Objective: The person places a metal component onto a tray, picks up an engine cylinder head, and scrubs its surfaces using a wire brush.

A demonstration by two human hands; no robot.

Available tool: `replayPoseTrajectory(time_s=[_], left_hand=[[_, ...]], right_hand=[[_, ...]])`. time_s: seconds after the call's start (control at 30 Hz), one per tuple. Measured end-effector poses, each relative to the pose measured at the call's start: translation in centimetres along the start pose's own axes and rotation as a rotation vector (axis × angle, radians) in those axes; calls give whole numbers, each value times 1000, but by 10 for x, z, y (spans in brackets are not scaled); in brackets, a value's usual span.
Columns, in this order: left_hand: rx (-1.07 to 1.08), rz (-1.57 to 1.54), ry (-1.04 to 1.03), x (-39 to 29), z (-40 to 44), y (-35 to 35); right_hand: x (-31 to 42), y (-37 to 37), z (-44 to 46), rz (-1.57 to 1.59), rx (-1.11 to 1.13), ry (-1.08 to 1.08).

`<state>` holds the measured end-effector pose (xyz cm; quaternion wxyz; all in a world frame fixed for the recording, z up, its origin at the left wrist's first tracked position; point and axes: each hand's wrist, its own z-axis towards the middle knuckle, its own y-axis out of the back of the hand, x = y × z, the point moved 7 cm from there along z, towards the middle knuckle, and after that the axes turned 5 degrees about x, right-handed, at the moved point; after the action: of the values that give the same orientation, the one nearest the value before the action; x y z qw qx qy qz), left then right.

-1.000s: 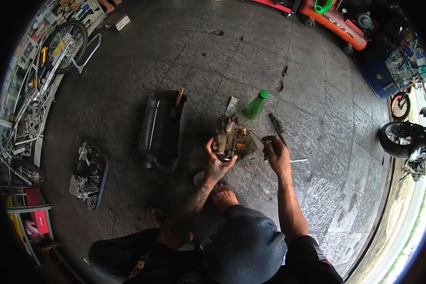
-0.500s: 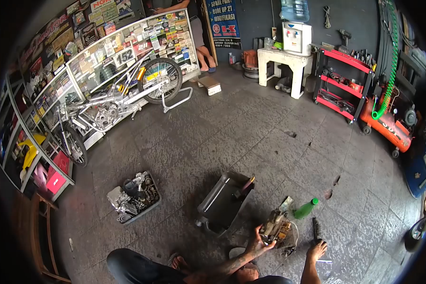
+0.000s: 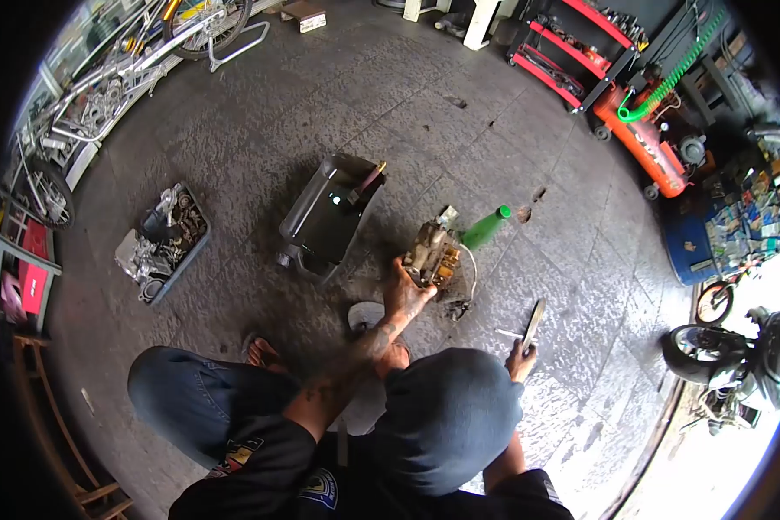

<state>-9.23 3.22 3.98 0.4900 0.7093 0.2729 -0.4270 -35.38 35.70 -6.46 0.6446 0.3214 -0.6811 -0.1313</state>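
My left hand (image 3: 407, 299) grips a dirty metal engine part (image 3: 432, 254) from its lower left side, with a pale cable looping off its right. Lower right, beside my knee, my right hand (image 3: 520, 360) is wrapped round a brush (image 3: 536, 322), which points up and away. A thin light tool (image 3: 508, 334) lies by the brush. Just beyond the engine part is a green bottle (image 3: 487, 227). Left of it sits a dark cut-open container (image 3: 321, 230) with liquid and a brush handle leaning at its far corner.
A tray (image 3: 201, 236) of metal engine parts lies at the left. Farther off are a motorcycle frame (image 3: 104, 108), a red tool cart (image 3: 572, 48), an orange compressor (image 3: 654, 156) and a blue drum (image 3: 689, 247). A parked motorcycle (image 3: 711, 351) stands at the right edge.
The camera view has swung up and back down. My right hand has moved from near the engine part toward my knee and has taken hold of the brush from the floor. My left hand keeps its grip.
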Motion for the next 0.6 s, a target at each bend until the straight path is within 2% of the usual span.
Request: replayPoseTrajectory(time_s=[0.07,0.1,0.17,0.23,0.37,0.47,0.6], left_hand=[[9,21,10,-4,-2,2],[46,8,22,0,1,-1],[86,-29,37,7,0,-6],[-31,24,-107,7,5,-5],[-16,-24,-24,-3,1,2],[-6,-34,13,0,3,0],[-74,-36,-90,2,3,-3]], right_hand=[[33,28,-76,168,132,-270],[16,40,-90,3,155,-190],[-28,61,-125,-44,165,-160],[-82,82,-158,21,139,-162],[-207,123,-208,205,35,-16],[-186,122,-259,146,66,-251],[-147,116,-282,132,89,-344]])
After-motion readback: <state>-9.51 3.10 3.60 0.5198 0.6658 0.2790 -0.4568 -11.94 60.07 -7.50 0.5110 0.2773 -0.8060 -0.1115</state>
